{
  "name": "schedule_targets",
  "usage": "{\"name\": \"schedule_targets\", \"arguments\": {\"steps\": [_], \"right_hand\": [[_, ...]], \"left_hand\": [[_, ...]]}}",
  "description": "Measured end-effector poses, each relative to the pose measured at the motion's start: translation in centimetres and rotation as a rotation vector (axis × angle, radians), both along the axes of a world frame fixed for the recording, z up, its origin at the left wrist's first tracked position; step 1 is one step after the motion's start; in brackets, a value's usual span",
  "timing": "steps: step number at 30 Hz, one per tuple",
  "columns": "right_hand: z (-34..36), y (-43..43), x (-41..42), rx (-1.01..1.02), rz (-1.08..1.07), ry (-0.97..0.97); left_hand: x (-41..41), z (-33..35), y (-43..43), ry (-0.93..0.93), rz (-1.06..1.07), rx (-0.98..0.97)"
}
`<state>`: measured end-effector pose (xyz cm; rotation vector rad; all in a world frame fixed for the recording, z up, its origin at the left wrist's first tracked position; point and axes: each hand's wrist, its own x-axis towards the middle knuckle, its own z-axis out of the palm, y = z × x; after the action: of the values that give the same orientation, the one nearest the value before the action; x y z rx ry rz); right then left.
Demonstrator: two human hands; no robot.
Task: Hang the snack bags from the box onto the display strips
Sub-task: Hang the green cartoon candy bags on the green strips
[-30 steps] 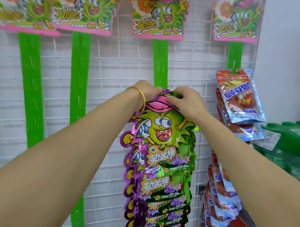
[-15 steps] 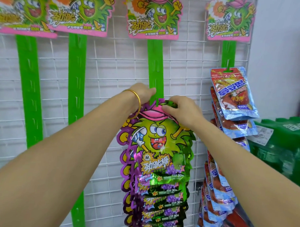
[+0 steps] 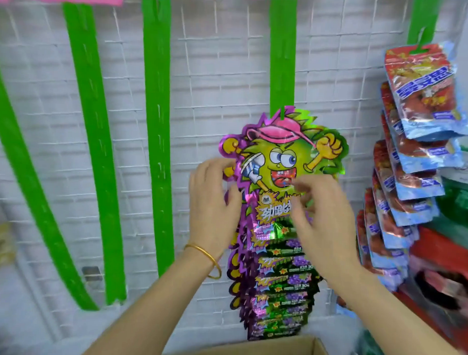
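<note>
A cartoon-printed green and purple snack bag (image 3: 281, 155) hangs from a hook on the middle green display strip (image 3: 282, 54), topping a column of several like bags (image 3: 279, 293). My left hand (image 3: 213, 205), with a gold bangle on its wrist, lies with straight fingers against the bag's left edge. My right hand (image 3: 321, 220) hovers in front of the bag's lower part, fingers loosely spread, holding nothing. The cardboard box (image 3: 274, 348) shows its open rim at the bottom; its contents are hidden.
Two bare green strips (image 3: 155, 121) (image 3: 93, 146) hang left on the white wire grid (image 3: 220, 70). A right strip (image 3: 421, 22) carries several red and blue bags (image 3: 421, 104). Red and green crates (image 3: 453, 259) stand at far right.
Both hands let go of the bag's top and dropped lower, leaving the bag hanging on the strip hook. The view has tilted downward, bringing the box rim into sight.
</note>
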<state>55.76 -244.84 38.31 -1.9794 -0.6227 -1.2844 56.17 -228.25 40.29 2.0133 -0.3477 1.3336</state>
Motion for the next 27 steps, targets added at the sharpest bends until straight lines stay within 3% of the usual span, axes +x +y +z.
{"name": "schedule_targets", "arguments": {"steps": [2, 5, 8, 11, 15, 19, 22, 27], "right_hand": [[-6.7, 1.3, -1.9, -0.103, 0.111, 0.242], [-17.3, 1.5, -3.4, -0.289, 0.199, 0.696], [-26.0, 0.1, -3.7, -0.379, 0.173, 1.118], [-31.3, -0.7, -4.0, -0.529, 0.099, 1.361], [-33.9, -0.2, -4.1, -0.702, 0.024, 1.462], [-35.1, 0.0, -4.3, -0.852, -0.060, 1.567], [-35.2, 0.4, -4.6, -0.939, -0.131, 1.466], [-35.1, 0.4, -4.6, -0.898, -0.206, 1.354]], "left_hand": [[-2.0, -5.6, 0.8, 0.096, -0.032, -0.072], [-5.3, -15.8, 2.1, 0.402, -0.054, -0.129], [-8.0, -24.6, 4.1, 0.719, -0.034, -0.218], [-9.6, -29.7, 5.8, 0.968, 0.044, -0.347], [-9.3, -32.1, 6.8, 1.141, 0.076, -0.412], [-8.7, -32.9, 6.6, 1.154, 0.045, -0.368], [-8.9, -33.1, 6.2, 1.179, 0.026, -0.364], [-8.9, -33.1, 6.0, 1.220, 0.038, -0.360]]}}
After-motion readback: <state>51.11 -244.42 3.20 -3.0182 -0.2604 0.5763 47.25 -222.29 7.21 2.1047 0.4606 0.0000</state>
